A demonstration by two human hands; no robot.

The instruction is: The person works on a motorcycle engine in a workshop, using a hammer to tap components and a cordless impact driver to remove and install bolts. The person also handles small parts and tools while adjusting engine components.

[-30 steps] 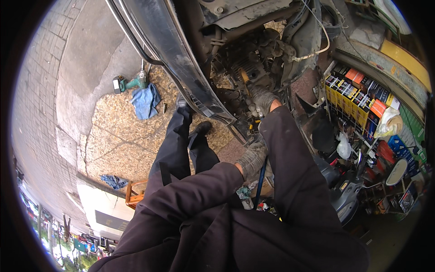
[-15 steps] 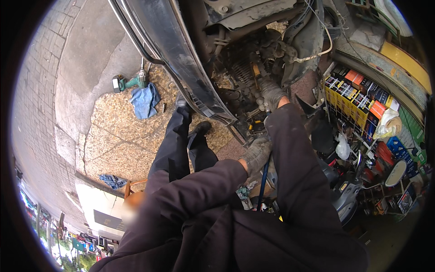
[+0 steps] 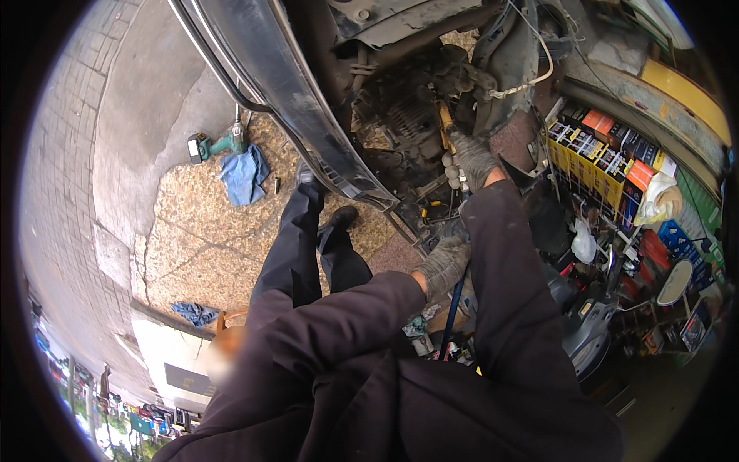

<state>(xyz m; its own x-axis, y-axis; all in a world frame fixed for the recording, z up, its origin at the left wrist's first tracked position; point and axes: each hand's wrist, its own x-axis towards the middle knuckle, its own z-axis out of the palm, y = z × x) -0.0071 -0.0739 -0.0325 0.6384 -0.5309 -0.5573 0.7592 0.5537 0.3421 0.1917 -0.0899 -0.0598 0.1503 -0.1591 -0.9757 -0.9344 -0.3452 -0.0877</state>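
Speckled concrete (image 3: pixel 200 239) spread under the car (image 3: pixel 289 69), with boxes (image 3: pixel 593 165) stacked at right. 2 gloved hands worked along 1 line: a blue bar (image 3: pixel 453 306) slanted forward from the body into the left hand (image 3: pixel 444 267), whose fingers looked curled around it. Farther forward, the right hand (image 3: pixel 475 160) wrapped an orange rod (image 3: pixel 445 117) pointing ahead and slightly left; whether bar and rod joined could not be told.
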